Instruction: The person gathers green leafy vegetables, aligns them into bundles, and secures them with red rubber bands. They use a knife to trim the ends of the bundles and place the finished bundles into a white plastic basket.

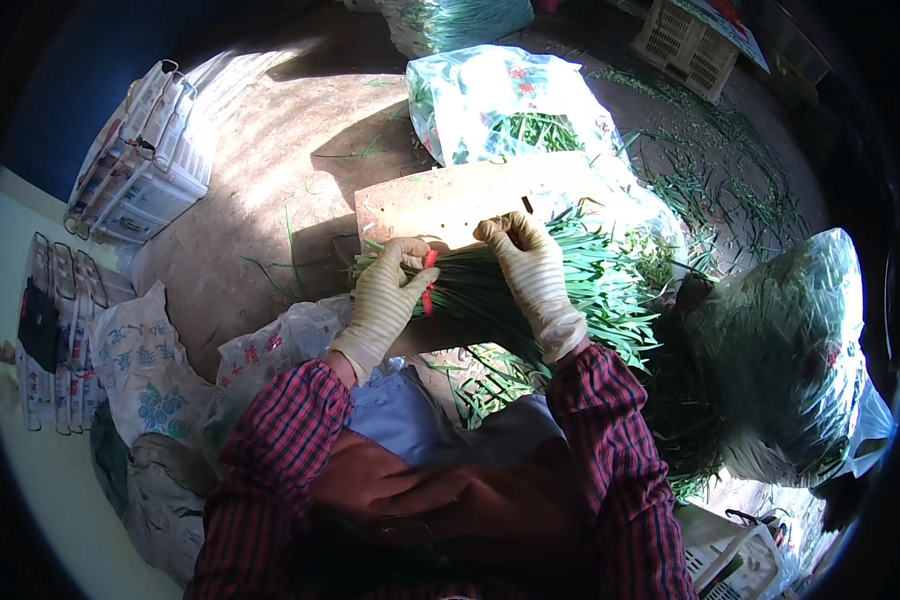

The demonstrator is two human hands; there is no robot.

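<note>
A bunch of long green leaves, apparently garlic chives (480, 277), lies across a wooden board (412, 202) in front of me. A red band (428, 300) runs around it near the cut stem ends. My left hand (390, 289), in a pale ribbed glove, grips the stem end, with thumb and forefinger at the red band. Over the middle of the bunch is my right hand (529, 259), gloved alike, its fingers curled. Whether anything is between those fingers is hidden. The loose leaf tips fan out to the right of that hand.
A clear plastic bag of greens (510, 97) lies beyond the board. To the right stands another full bag (787, 360). White plastic baskets (150, 165) are stacked at left, near a printed sack (142, 360). Leaf scraps (727, 180) litter the floor.
</note>
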